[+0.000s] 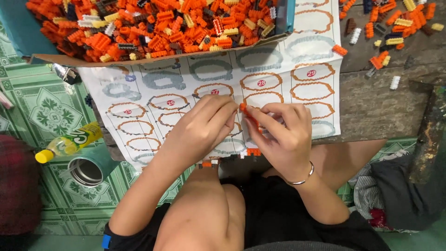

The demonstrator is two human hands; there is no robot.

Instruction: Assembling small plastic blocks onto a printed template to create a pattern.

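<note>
Pinching a small orange brick piece (245, 113) between the fingertips of both hands, left hand (204, 128) and right hand (283, 135) closing narrowly on it from either side. Hovering just above the white instruction sheet (218, 83) printed with numbered oval rings. Showing as a slim orange strip, mostly hidden by fingers. Lying beyond: a cardboard tray (158, 28) heaped with orange bricks, loose bricks (390, 28) scattered on worn wood, a yellow-capped bottle (69, 143) beside a tin can (86, 171).

orange piece (245, 113) mostly hidden, perhaps bricks
</note>
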